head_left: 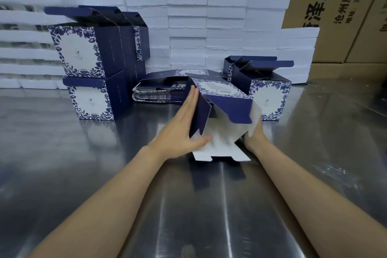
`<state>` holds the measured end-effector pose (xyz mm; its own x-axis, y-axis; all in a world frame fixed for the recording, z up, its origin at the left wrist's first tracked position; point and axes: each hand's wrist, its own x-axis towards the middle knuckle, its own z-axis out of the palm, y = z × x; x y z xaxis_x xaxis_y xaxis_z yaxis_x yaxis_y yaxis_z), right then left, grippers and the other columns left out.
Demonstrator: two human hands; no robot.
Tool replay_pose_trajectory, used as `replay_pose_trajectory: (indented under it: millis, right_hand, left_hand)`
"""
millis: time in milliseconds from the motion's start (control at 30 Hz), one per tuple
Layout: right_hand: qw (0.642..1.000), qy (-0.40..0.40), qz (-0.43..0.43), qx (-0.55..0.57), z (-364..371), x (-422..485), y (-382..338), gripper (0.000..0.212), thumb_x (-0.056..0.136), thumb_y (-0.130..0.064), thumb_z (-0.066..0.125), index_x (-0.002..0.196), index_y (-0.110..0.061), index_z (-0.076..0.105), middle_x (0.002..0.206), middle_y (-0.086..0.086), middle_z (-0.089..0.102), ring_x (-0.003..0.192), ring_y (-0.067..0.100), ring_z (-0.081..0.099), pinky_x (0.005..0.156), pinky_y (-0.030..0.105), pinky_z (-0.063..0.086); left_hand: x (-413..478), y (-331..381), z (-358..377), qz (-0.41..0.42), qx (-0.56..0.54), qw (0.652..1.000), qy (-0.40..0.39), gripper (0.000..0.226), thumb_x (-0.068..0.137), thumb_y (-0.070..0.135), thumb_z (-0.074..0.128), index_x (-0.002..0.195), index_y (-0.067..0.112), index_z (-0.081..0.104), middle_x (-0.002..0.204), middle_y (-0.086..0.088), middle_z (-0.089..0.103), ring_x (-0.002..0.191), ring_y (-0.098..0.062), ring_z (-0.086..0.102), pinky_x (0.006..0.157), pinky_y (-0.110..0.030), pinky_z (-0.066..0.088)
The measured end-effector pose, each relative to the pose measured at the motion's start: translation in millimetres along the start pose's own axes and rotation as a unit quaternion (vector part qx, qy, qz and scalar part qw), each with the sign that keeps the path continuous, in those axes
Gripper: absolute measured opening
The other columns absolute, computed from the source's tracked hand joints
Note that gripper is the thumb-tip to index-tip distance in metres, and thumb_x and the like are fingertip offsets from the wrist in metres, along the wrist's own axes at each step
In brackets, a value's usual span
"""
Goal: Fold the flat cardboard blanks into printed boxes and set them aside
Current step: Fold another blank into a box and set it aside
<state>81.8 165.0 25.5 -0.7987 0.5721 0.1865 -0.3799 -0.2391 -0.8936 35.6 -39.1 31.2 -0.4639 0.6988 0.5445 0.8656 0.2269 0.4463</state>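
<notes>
- the half-folded box [222, 98] sits tilted on the metal table [83, 163], between the two hands, navy and flower print outside, white inside, its white flaps [219, 148] spread toward the person.
- left hand [182, 130]: fingers straight and close together, flat against the box's navy left side; thumb pressed on the white flap below.
- right hand [254, 135]: mostly hidden behind the box's right flap; only the heel and wrist show, so i cannot tell how its fingers lie.
- both forearms reach forward from the bottom corners, bare.
- just behind the box lies a stack of flat blanks [161, 92].
- finished boxes [92, 63] stand stacked two high at the left; more open boxes [268, 90] stand at the right.
- white foam blocks [209, 16] are piled along the back, brown cartons [345, 6] behind them; the left edge is blurred.
</notes>
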Motion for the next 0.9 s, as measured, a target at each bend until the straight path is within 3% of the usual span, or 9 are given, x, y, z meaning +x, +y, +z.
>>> replay_pose_trajectory:
  millis: [100,267,367,433,500,567,633,800,900]
  right_hand:
    - [0.997,0.022,-0.06,-0.047,-5,1,-3,0.025,0.102,-0.004,0.037,0.086,-0.014,0.054,0.067,-0.017,0.062,0.063,-0.005,0.057,0.067,0.013,0.044]
    - [0.977,0.036,-0.179,-0.109,-8,1,-8,0.024,0.098,-0.011,0.042,0.086,-0.022,0.06,0.077,-0.016,0.066,0.072,-0.011,0.059,0.067,0.009,0.044]
    - [0.982,-0.006,-0.174,-0.08,-3,-1,-2,0.021,0.091,-0.015,0.048,0.099,-0.018,0.067,0.09,-0.017,0.071,0.089,0.001,0.064,0.079,0.015,0.048]
    - [0.986,-0.042,-0.137,-0.088,1,2,4,0.034,0.09,0.005,0.043,0.116,-0.003,0.064,0.104,-0.001,0.071,0.097,0.011,0.066,0.083,0.024,0.054]
    - [0.979,-0.102,-0.097,-0.148,5,0,8,0.062,0.08,0.028,0.031,0.134,0.003,0.05,0.124,0.01,0.062,0.112,0.015,0.06,0.087,0.019,0.052]
    - [0.962,-0.166,-0.077,-0.202,5,0,11,0.082,0.072,0.03,0.03,0.145,-0.008,0.039,0.143,0.007,0.05,0.13,0.014,0.047,0.098,0.019,0.044]
    - [0.939,-0.223,-0.068,-0.254,4,-1,11,0.084,0.074,0.011,0.045,0.15,-0.024,0.032,0.149,-0.008,0.043,0.135,0.009,0.04,0.101,0.025,0.04]
    - [0.937,-0.193,-0.107,-0.272,3,-3,12,0.058,0.091,-0.031,0.066,0.143,-0.025,0.042,0.139,-0.012,0.052,0.123,-0.001,0.05,0.096,0.01,0.042]
    - [0.959,-0.076,-0.142,-0.234,4,0,11,0.019,0.096,-0.031,0.058,0.103,-0.014,0.063,0.099,0.001,0.067,0.088,0.01,0.059,0.084,0.026,0.048]
  left_hand:
    - [0,2,-5,0.087,0.057,0.992,0.07,0.092,0.082,0.016,0.067,0.155,0.014,0.011,0.163,-0.001,0.008,0.149,-0.01,0.011,0.118,-0.028,0.024]
    - [5,0,-3,0.192,0.136,0.955,0.182,0.072,0.081,0.014,0.064,0.146,0.0,0.035,0.154,-0.014,0.034,0.143,-0.019,0.033,0.112,-0.026,0.035]
    - [7,-7,0,0.101,0.118,0.964,0.218,0.067,0.088,0.019,0.053,0.15,0.009,0.031,0.155,-0.001,0.034,0.142,-0.008,0.033,0.108,-0.015,0.034]
    - [5,-17,2,-0.029,0.066,0.973,0.22,0.055,0.093,0.022,0.049,0.147,0.018,0.039,0.148,0.009,0.045,0.131,-0.004,0.044,0.096,-0.009,0.038]
    - [5,-31,5,-0.113,0.039,0.966,0.228,0.021,0.096,0.017,0.051,0.116,0.013,0.058,0.106,0.002,0.067,0.095,-0.019,0.059,0.068,-0.012,0.037]
    - [6,-39,5,-0.143,-0.001,0.957,0.25,0.004,0.096,0.012,0.054,0.094,0.012,0.058,0.078,0.004,0.057,0.071,-0.021,0.051,0.06,-0.016,0.032]
    - [8,-40,5,-0.166,-0.056,0.946,0.272,0.01,0.095,0.011,0.058,0.103,0.008,0.063,0.092,-0.003,0.06,0.074,-0.014,0.051,0.065,-0.013,0.037]
    - [10,-38,6,-0.203,-0.085,0.926,0.307,0.007,0.088,0.018,0.07,0.088,0.016,0.063,0.085,-0.002,0.064,0.069,-0.005,0.056,0.059,-0.005,0.039]
    - [10,-37,6,-0.226,-0.141,0.911,0.316,0.019,0.085,0.022,0.073,0.071,0.013,0.064,0.068,0.003,0.062,0.059,-0.001,0.054,0.06,-0.011,0.041]
